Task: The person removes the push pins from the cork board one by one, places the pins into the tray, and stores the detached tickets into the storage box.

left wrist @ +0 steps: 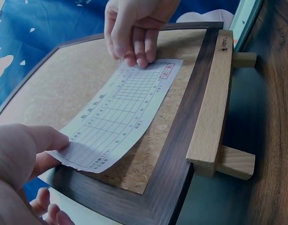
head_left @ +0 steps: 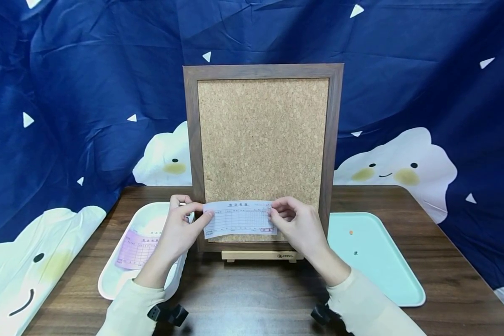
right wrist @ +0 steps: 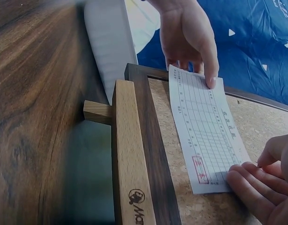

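Note:
A white printed receipt slip (head_left: pixel 239 221) is stretched sideways between the two hands, in front of the lower part of a framed cork board (head_left: pixel 262 140). The left hand (head_left: pixel 179 231) pinches its left end between thumb and fingers. At the other end, the right hand (head_left: pixel 301 228) holds the slip's edge with its fingertips. The right wrist view shows a tiny reddish spot between that hand's thumb and fingers, too small to identify. In the left wrist view the slip (left wrist: pixel 120 115) bows slightly and lies close over the cork; whether it touches everywhere I cannot tell.
A small wooden stand (head_left: pixel 260 255) supports the board. Left of it, a white tray (head_left: pixel 109 280) holds a pink slip (head_left: pixel 136 249), partly behind the left forearm. To the right, a mint tray (head_left: pixel 386 261) bears two tiny objects. A blue cloth (head_left: pixel 88 70) hangs behind the table.

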The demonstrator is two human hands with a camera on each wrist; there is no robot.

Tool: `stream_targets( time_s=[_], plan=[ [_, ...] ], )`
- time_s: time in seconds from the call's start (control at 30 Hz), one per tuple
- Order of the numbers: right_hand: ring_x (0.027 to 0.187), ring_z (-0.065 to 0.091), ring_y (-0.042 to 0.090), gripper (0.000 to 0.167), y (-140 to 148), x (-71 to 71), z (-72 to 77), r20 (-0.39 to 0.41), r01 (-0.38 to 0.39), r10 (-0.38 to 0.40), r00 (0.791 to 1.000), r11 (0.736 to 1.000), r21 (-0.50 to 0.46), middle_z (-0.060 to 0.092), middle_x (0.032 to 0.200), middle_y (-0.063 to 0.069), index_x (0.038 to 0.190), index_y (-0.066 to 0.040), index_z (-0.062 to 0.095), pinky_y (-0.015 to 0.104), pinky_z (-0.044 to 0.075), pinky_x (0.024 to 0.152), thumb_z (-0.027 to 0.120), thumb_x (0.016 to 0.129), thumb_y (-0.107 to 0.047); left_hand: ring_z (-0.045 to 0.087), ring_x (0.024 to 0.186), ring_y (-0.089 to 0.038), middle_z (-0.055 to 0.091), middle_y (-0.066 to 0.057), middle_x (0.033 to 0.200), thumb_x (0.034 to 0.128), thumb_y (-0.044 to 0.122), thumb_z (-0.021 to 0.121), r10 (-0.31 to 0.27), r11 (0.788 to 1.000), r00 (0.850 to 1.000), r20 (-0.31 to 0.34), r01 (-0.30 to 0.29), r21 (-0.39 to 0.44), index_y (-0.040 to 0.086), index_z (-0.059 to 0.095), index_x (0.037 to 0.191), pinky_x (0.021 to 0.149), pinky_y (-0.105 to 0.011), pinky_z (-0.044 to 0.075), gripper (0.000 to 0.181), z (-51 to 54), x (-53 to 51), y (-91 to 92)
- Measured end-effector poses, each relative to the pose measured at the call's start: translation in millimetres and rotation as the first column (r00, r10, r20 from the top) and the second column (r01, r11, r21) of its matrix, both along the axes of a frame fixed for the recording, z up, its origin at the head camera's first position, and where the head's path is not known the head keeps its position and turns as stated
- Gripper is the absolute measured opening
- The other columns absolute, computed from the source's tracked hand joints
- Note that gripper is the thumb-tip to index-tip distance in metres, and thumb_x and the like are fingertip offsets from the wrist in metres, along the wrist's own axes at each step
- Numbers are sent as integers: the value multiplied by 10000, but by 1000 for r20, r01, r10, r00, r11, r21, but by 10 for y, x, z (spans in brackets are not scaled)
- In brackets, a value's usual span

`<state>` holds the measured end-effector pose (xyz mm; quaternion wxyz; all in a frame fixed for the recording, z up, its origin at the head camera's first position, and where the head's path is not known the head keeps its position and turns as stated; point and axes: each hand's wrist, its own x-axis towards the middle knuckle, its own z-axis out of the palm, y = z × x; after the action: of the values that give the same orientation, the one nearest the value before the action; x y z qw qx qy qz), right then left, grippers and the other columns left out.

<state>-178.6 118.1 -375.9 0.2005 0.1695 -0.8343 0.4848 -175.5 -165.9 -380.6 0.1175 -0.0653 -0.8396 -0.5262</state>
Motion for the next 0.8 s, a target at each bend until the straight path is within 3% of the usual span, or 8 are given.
stream_targets(
  time_s=[0.3, 0.47, 0.8],
  plan=[
    [722, 726, 86, 93, 67, -3, -9, -55, 16, -15, 998, 1000, 8, 802, 852, 84, 960, -19, 779, 194, 599, 670, 783, 900, 52, 468, 842, -166, 530, -95, 1015, 986, 138, 775, 25, 1000, 999, -42, -25, -4, 43, 792, 945, 746, -246, 376, 105, 7, 21, -88],
    [728, 735, 84, 93, 96, 8, -6, -53, 15, -14, 998, 1000, 10, 805, 855, 80, 969, -19, 779, 197, 604, 676, 772, 910, 54, 520, 800, -106, 602, -42, 941, 986, 130, 772, 34, 999, 997, -70, -35, -10, 51, 794, 927, 709, -222, 411, 102, 0, 26, -147],
    [729, 741, 77, 105, 167, 15, -31, -69, 6, -3, 998, 999, 38, 810, 848, 69, 949, -32, 777, 200, 605, 674, 778, 906, 63, 532, 738, -102, 608, -1, 796, 1009, 126, 747, 27, 999, 998, -60, -29, -36, 51, 772, 926, 669, -240, 436, 116, 9, 76, -215]
  ],
)
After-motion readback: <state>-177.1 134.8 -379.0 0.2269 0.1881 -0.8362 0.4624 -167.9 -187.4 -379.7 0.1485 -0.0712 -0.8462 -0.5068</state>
